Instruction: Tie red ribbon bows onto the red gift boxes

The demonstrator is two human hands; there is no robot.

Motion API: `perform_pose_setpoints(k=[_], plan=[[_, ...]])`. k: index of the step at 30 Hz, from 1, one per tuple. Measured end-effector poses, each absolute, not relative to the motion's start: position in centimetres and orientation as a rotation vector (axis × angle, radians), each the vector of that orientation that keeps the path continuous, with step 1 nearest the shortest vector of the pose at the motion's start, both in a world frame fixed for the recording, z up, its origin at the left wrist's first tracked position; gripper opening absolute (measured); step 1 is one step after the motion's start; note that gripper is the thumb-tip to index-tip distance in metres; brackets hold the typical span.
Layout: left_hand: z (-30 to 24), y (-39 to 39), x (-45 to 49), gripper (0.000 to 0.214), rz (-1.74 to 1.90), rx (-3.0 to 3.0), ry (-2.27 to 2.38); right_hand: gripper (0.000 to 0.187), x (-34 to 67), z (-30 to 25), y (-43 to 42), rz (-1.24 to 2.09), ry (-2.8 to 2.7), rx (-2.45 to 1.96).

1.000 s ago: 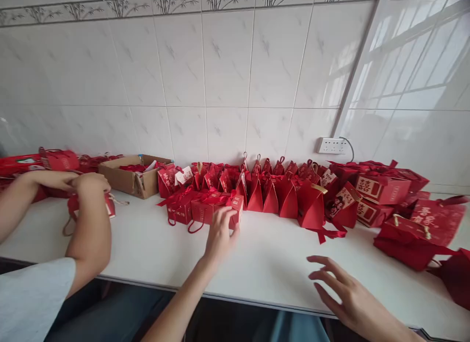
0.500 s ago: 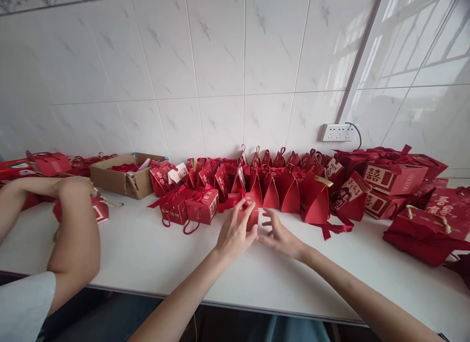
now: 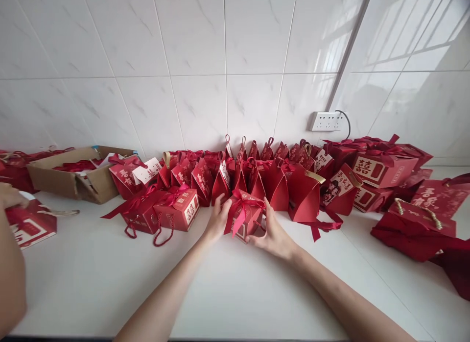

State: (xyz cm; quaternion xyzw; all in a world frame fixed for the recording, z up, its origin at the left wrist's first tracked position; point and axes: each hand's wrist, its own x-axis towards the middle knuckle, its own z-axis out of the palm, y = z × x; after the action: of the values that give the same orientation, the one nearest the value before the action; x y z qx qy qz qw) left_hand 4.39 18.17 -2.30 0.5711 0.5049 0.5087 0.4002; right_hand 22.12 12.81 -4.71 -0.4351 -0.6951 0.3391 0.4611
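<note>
I hold a small red gift box with a ribbon bow (image 3: 245, 215) between both hands, just above the white counter (image 3: 227, 293). My left hand (image 3: 217, 219) grips its left side and my right hand (image 3: 271, 233) cups its right side and underside, fingers curled round it. Right behind the box stands a row of red pyramid-shaped gift boxes (image 3: 273, 183) along the tiled wall. To the left lie two square red boxes with cord handles (image 3: 161, 213).
A cardboard box (image 3: 69, 174) with red items sits at the back left. Another person's arm (image 3: 11, 263) and a red box (image 3: 31, 225) are at the left edge. Larger red gift boxes and bags (image 3: 396, 195) pile up on the right. A wall socket (image 3: 325, 121) is behind them.
My right hand came in from the right and both hands closed on the ribboned box, lifting it off the row. The view moved closer and lower; the other person's arms slid left.
</note>
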Motion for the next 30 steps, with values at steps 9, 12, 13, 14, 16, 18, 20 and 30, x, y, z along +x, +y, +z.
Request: perform_pose_setpoints(k=[9, 12, 13, 14, 16, 18, 20, 30], plan=[[-2.1, 15.8, 3.8, 0.037, 1.083, 1.498, 0.836, 0.1, 23.5, -2.4, 11.9, 0.993, -1.802, -0.965], [-2.3, 15.5, 4.0, 0.054, 1.192, 1.651, 0.712, 0.097, 24.5, -2.5, 12.4, 0.911, -1.792, -0.93], [-2.4, 15.4, 4.1, 0.06, 1.239, 1.724, 0.715, 0.094, 24.8, -2.7, 12.6, 0.912, -1.785, -0.945], [-2.5, 15.4, 4.2, 0.063, 1.278, 1.79, 0.739, 0.091, 25.0, -2.9, 12.8, 0.948, -1.77, -0.956], [-2.6, 15.4, 4.2, 0.061, 1.318, 1.884, 0.802, 0.082, 25.3, -3.2, 13.1, 1.086, -1.695, -0.923], [-2.6, 15.5, 4.0, 0.055, 1.34, 1.944, 0.84, 0.064, 25.4, -3.3, 13.1, 1.194, -1.575, -0.825], [-2.5, 15.5, 3.7, 0.05, 1.385, 2.036, 0.856, 0.044, 25.3, -3.0, 12.8, 1.213, -1.471, -0.757], [-1.9, 14.6, 4.2, 0.019, 1.508, 2.282, 0.908, 0.026, 22.7, -2.1, 11.1, 0.92, -1.37, -0.955]])
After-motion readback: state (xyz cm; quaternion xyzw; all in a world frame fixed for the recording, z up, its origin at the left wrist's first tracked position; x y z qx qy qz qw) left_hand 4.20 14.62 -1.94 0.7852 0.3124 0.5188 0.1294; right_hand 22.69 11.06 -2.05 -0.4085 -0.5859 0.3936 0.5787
